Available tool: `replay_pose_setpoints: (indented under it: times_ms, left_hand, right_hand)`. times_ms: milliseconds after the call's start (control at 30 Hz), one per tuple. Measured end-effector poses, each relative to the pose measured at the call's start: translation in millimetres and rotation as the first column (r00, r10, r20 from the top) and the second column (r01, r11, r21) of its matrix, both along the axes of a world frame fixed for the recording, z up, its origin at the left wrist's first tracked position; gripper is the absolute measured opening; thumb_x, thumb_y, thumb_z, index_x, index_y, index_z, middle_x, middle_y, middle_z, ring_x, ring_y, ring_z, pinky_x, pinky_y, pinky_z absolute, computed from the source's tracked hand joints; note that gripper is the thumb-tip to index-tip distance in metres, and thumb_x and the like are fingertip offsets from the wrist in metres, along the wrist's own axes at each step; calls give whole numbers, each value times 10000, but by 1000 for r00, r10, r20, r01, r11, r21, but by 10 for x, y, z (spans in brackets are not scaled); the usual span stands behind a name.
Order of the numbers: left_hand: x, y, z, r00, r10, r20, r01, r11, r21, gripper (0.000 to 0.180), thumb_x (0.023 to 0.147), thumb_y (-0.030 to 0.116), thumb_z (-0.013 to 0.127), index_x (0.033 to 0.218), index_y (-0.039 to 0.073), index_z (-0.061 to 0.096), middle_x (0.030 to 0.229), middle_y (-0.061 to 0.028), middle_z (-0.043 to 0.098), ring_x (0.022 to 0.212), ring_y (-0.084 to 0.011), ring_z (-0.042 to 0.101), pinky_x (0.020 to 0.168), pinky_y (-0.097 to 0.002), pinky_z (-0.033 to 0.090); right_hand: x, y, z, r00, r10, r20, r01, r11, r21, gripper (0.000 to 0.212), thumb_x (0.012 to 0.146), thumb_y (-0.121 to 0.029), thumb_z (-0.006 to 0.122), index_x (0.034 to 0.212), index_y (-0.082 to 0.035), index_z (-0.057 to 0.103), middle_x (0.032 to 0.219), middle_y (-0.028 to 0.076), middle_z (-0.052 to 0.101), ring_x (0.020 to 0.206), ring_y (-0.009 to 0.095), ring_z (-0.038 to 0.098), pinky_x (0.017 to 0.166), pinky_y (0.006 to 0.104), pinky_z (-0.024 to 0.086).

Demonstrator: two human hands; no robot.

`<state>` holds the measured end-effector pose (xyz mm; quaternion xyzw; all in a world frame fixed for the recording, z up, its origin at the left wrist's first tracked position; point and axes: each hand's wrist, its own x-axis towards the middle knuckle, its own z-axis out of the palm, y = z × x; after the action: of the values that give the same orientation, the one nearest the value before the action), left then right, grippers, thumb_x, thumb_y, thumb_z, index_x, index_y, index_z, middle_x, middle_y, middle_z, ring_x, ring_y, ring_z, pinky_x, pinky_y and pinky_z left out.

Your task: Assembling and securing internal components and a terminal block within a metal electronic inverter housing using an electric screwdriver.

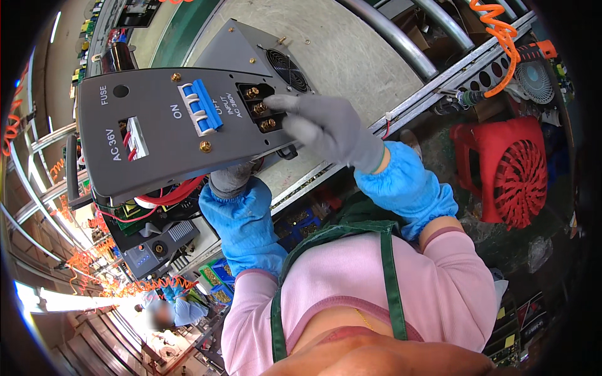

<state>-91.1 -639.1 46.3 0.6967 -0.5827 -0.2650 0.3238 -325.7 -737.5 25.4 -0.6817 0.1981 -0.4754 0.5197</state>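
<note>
Grey metal panel [169, 131] held up at 10 o'clock, tilted face-on to the camera, above a pale desk [351, 56]. Already fitted on the panel: a blue three-pole breaker [202, 105] at centre, a white socket with red wires [135, 139] at its 9 o'clock, brass screws, and a recessed black terminal block [260, 108] with three brass studs at its 3 o'clock. Round hole by the fuse marking unfilled; red wires [169, 195] hanging loose below the lower edge, so, by judgement, wiring and closing up not yet done. Right hand [326, 128], grey-gloved, index finger stretched out onto the terminal block, other fingers loosely curled. Left hand [233, 178], grey-gloved, mostly hidden under the lower edge, apparently gripping and propping the panel; fingers unseen. Blue sleeve covers, pink top, green apron. A second grey housing with a round fan grille [285, 66] lying on the desk at 12 o'clock. Red stool [511, 169] at 3 o'clock, orange coiled hose [498, 37] at 1 o'clock, a co-worker [172, 307] at 7 o'clock.
</note>
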Motion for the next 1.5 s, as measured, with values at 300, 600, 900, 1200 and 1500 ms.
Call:
replay_pose_setpoints:
  times_ms: [300,600,900,1200,1500]
  left_hand:
    - [85,165,-126,984,2,178,3,1000,-25,479,833,293,640,1250,132,468,1198,-69,509,1093,-233,505,939,-394,406]
    - [188,285,-221,936,1,353,15,999,-43,453,879,315,578,1287,162,453,1241,-69,486,1141,-249,478,978,-419,376]
    - [370,269,-412,853,-2,522,37,998,-56,431,925,337,515,1323,191,438,1283,-70,463,1189,-264,452,1017,-443,347]
    - [262,251,-356,605,-52,795,278,949,-150,423,933,324,513,1328,193,438,1283,-65,471,1186,-259,466,1014,-444,354]
    - [-479,-20,31,687,-138,-714,58,989,-135,431,904,282,587,1271,90,467,1198,-71,537,1104,-253,537,908,-391,447]
  right_hand:
    - [285,-188,-67,949,103,300,-183,950,252,281,800,-62,677,1076,-10,662,907,107,667,830,136,638,731,259,528]
    - [296,-170,-28,990,27,137,-28,1000,10,273,809,-60,669,1080,-29,670,838,110,664,767,169,644,679,275,520]
    - [357,-184,-52,983,-15,183,10,1000,27,246,785,-149,697,1028,-109,703,833,101,673,746,222,652,690,299,528]
    - [219,-42,-14,979,101,179,-137,970,199,327,872,-156,554,1153,-1,618,872,122,668,799,139,637,692,263,506]
    - [199,74,-87,944,-32,330,-98,924,370,388,787,-168,528,1125,7,604,831,137,636,738,153,619,676,285,491]
